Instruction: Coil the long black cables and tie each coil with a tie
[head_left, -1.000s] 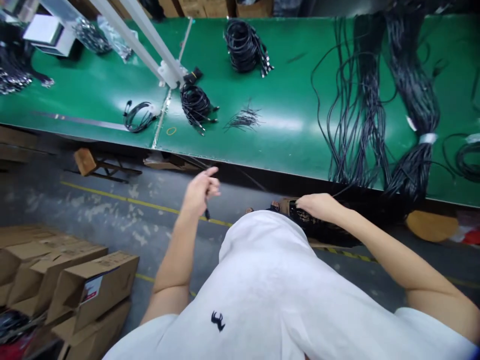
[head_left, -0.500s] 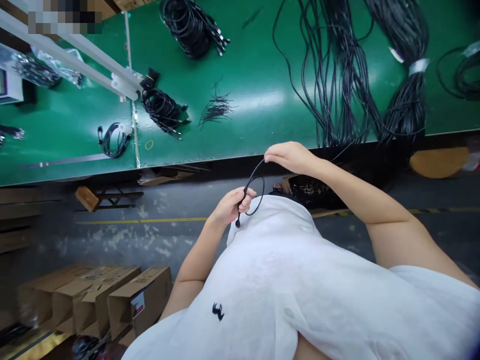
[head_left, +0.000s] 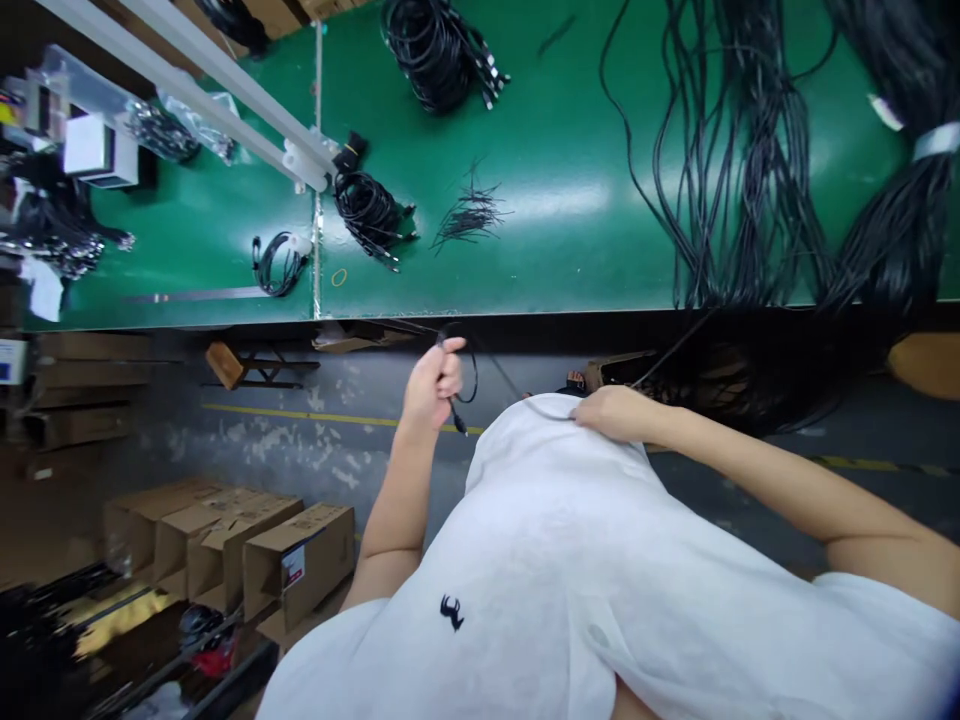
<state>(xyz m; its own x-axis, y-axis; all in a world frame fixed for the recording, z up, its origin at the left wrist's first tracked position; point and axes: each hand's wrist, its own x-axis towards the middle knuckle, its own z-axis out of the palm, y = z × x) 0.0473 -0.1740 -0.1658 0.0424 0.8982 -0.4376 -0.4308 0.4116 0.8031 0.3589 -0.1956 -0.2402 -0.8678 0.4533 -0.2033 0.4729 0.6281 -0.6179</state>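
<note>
My left hand (head_left: 435, 385) is closed around a black cable (head_left: 474, 375), which makes a small loop beside the fingers. The cable's plug end pokes out below that hand. From there the cable sags across to my right hand (head_left: 609, 412), which pinches it close to the front of the white shirt. Past my right hand the cable runs up toward the long bundle of loose black cables (head_left: 772, 190) hanging over the table's front edge. Both hands are below the level of the green table (head_left: 555, 260).
On the table lie coiled cables (head_left: 431, 55), a smaller coil (head_left: 367, 210), a pile of short black ties (head_left: 472, 212) and a thick taped cable bundle (head_left: 911, 190). White posts (head_left: 225, 80) rise at the left. Cardboard boxes (head_left: 315, 560) and a stool (head_left: 225, 365) stand on the floor.
My left hand has moved up and left with the cable loop. My right hand has dropped toward the shirt and right, so the hands are farther apart. The view has shifted left.
</note>
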